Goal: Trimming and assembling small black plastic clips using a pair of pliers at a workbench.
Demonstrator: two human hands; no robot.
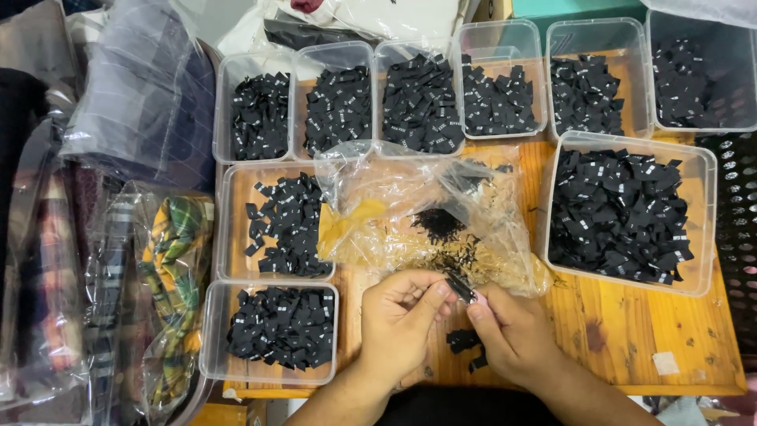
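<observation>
1. Pinching a small black fabric label point(460, 289) between their fingertips, the left hand point(402, 315) and right hand point(511, 331) meet low over the wooden bench point(631, 331).
2. A few loose black labels point(465, 344) lie on the bench just beneath the hands.
3. A crumpled clear plastic bag point(418, 213) sits just behind the hands.
4. Clear plastic tubs point(280, 331) of black labels surround them.

White marks on the black labels point(617, 214) too small to tell, top-right tub point(737, 118) cut by frame edge, labels under the crumpled plastic bag point(410, 207) partly veiled.
</observation>
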